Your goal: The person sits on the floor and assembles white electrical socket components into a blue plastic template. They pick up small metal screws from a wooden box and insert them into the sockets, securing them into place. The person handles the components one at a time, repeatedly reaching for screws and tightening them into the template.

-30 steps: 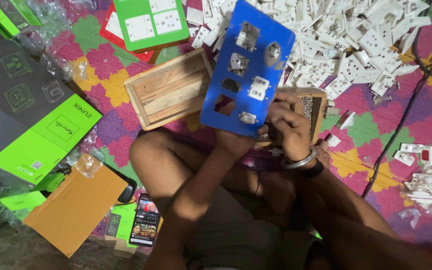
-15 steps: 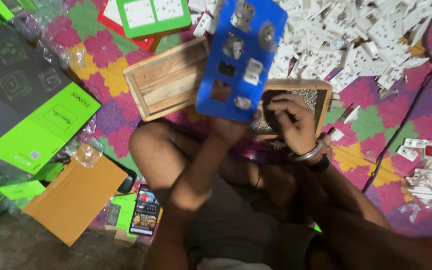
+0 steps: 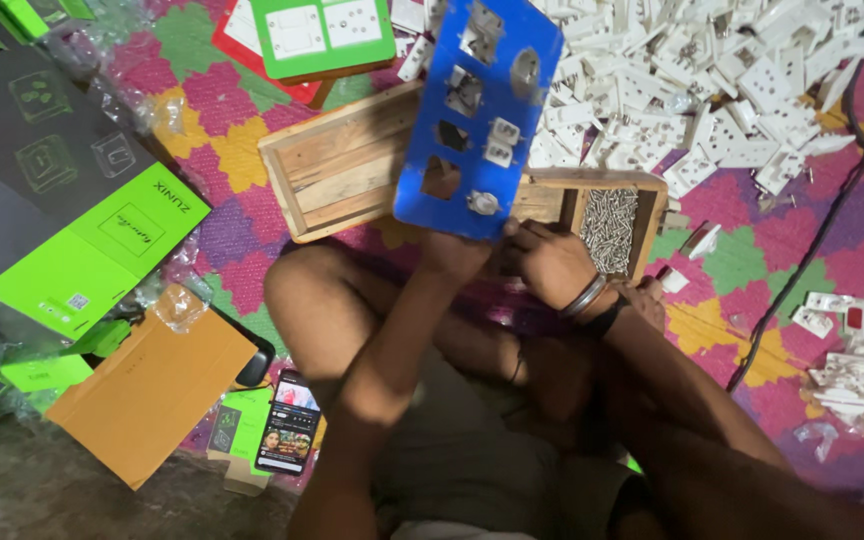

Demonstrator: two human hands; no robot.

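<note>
Two hands on a blue panel, now tipped further up

Both hands grip the bottom edge of the blue panel (image 3: 479,115): the left hand (image 3: 455,252) is clenched on its lower corner, the right hand (image 3: 550,262) pinches the edge just beside it. Against a second ago the panel stands steeper and nearer the mat's top edge, its fitted switches facing the camera, two cut-outs still bare. It leans over the wooden tray (image 3: 337,170), which lies at the mat's middle, with the screw box (image 3: 608,215) just beside the right hand. White parts (image 3: 712,90) heap toward the top right corner; a phone (image 3: 288,423) lies at the bottom left
</note>
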